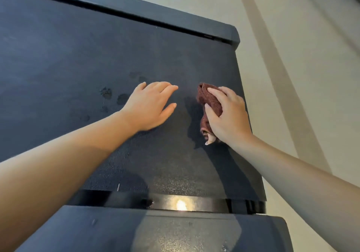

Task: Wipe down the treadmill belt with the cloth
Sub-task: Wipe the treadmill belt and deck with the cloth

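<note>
The right hand (228,115) grips a bunched maroon cloth (209,103) against the dark treadmill belt (97,57) near its right edge. The left hand (150,105), fingers straight, lies flat on the belt just left of it, beside damp spots (115,98).

Head camera looks steeply down, close over belt (97,66).
</note>
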### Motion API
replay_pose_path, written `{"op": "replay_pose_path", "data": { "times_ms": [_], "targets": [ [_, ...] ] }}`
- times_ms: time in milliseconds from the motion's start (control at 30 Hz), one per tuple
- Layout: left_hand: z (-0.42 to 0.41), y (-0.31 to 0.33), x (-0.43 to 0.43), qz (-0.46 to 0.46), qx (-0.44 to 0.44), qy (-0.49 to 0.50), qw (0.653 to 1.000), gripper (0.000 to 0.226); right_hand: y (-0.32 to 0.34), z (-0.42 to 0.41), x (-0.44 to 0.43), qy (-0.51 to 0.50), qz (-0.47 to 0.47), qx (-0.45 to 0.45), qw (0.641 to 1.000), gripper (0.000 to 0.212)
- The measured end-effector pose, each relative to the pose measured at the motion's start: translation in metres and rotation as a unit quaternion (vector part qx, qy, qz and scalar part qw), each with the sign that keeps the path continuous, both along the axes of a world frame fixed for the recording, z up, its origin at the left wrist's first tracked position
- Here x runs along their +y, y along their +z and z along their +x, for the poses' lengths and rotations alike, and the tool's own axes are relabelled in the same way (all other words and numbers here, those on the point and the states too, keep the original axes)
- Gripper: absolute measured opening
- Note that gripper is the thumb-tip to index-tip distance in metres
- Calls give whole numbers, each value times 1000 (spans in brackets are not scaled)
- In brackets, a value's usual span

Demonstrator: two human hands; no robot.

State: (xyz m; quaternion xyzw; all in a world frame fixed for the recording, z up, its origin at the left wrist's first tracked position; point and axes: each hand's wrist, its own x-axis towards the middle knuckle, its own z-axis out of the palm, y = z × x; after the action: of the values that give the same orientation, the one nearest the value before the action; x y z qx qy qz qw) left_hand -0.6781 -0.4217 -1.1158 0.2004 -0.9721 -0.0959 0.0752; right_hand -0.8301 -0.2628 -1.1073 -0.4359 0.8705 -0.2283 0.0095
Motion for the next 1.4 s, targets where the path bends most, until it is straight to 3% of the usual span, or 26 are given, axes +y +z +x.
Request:
{"op": "replay_pose_path", "data": {
  "times_ms": [167, 467, 667, 1167, 1400],
  "targets": [
    [-21, -5, -1, -30, -46, 26, 998, 53, -20, -28, -16, 31, 16, 5, 999, 42],
    [-78, 1, 7, -1, -117, 122, 986, 53, -22, -93, -81, 51, 40, -15, 998, 47],
    [-136, -7, -14, 12, -99, 150, 984, 53, -35, -113, -60, 68, 38, 3, 997, 51],
    [-173, -50, -73, 18, -37, 177, 983, 64, -36, -198, -196, -17, 22, 26, 999, 49],
    [-174, -47, -71, 21, -52, 181, 982, 67, -43, -171, -134, 14, -5, 24, 1000, 47]
  ]
}}
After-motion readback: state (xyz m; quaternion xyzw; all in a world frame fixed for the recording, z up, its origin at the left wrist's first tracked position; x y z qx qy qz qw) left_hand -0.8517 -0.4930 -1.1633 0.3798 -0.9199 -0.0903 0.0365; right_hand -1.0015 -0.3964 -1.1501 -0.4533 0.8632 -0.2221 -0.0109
